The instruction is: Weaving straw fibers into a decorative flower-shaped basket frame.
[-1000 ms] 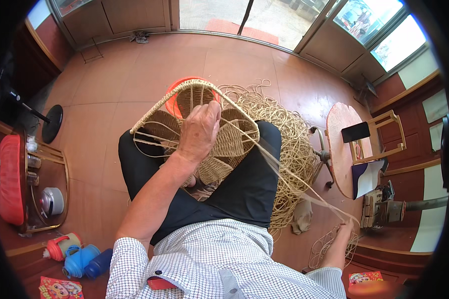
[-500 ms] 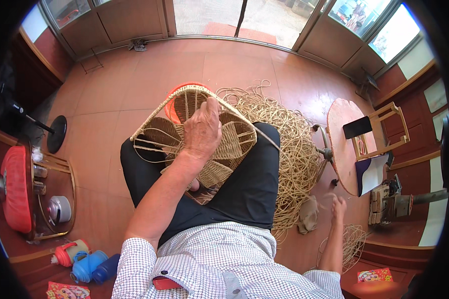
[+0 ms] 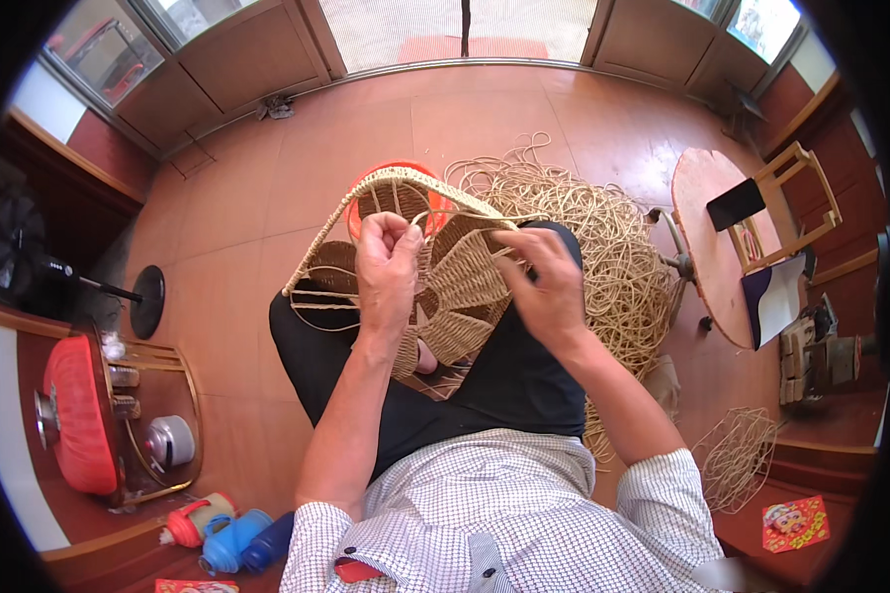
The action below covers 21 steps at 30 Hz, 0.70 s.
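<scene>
A partly woven rope-and-wire frame (image 3: 465, 282), leaf-patterned, rests tilted on my lap. My left hand (image 3: 388, 265) grips the frame near its top middle, fingers curled around the wire and weave. My right hand (image 3: 546, 287) is at the frame's right edge, pinching a tan cord (image 3: 509, 218) that runs along the upper rim. Part of the weave is hidden behind both hands.
A big heap of loose tan cord (image 3: 593, 227) lies on the floor right of my knees. Behind the frame an orange stool (image 3: 405, 178) shows. A round wooden table (image 3: 717, 247) with a dark phone stands right; bare wire frames (image 3: 737, 457) lie lower right. Bottles (image 3: 222, 534) sit lower left.
My right hand came up from low at my right side to the frame's right edge and took hold of the cord. My left hand shifted from flat on the weave to gripping it.
</scene>
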Available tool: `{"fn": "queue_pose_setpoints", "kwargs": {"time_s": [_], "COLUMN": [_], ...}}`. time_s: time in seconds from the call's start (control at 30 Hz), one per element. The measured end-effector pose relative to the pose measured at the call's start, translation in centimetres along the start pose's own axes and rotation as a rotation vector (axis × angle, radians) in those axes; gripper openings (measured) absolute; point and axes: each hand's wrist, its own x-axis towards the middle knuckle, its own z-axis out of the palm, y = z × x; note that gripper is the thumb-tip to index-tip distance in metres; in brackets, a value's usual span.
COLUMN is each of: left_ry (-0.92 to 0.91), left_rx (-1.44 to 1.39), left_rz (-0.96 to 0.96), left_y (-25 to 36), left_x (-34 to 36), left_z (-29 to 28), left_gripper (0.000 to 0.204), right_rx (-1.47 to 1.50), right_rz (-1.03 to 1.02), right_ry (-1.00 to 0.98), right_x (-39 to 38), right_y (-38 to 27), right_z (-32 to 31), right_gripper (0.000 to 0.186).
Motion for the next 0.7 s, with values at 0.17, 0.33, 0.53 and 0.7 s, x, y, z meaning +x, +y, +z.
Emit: {"fn": "queue_pose_setpoints", "kwargs": {"time_s": [0.17, 0.33, 0.53, 0.7], "left_ry": [-0.071, 0.032, 0.528, 0.978], "left_rx": [-0.171, -0.164, -0.229, -0.08], "left_rz": [-0.042, -0.014, -0.027, -0.089], "left_y": [3.0, 5.2, 8.2, 10.6], "left_x": [-2.3, -5.7, -10.9, -23.3], "left_z": [-2.8, -10.0, -32.7, -49.4], "left_gripper": [0.011, 0.025, 0.018, 0.031], "right_rx": [0.039, -0.107, -0.149, -0.123], "right_rz": [-0.122, -0.193, -0.148, -0.102], "right_ry": [0.016, 0.087, 0.211, 0.233], "right_x": [2.1, 2.3, 1.6, 1.5], "right_y": [-1.6, -0.9, -0.5, -0.7], "right_z": [7.1, 8.8, 9.3, 9.7], "right_gripper": [0.021, 0.013, 0.016, 0.014]}}
